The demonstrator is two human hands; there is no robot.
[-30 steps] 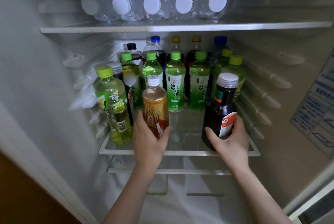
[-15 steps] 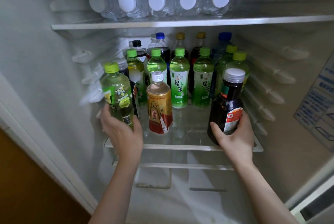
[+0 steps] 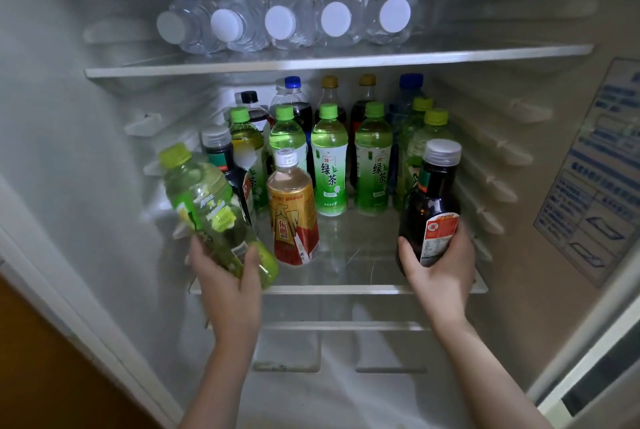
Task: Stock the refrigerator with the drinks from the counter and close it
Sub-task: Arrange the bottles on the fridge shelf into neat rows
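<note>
The refrigerator stands open in front of me. My left hand (image 3: 225, 276) grips a light green bottle with a yellow-green cap (image 3: 207, 206), tilted to the left above the front left of the glass shelf (image 3: 346, 288). A dark brown bottle with a silver cap (image 3: 431, 200) stands upright at the front right of that shelf, gripped low down by my right hand (image 3: 440, 265). Between them an orange-labelled bottle with a white cap (image 3: 292, 210) stands free. Behind it are rows of green tea bottles (image 3: 329, 165) and dark soda bottles (image 3: 294, 99).
Several water bottles with white caps (image 3: 280, 26) lie on the upper shelf (image 3: 346, 59). Ribbed side walls close in both sides. A sticker (image 3: 595, 168) covers the right wall. A lower shelf rail (image 3: 346, 326) sits underneath. The door frame (image 3: 69, 307) runs along the left.
My left hand left the orange-labelled bottle, took hold of the light green bottle and lifted it, tilting it left. My right hand stays on the dark brown bottle.
</note>
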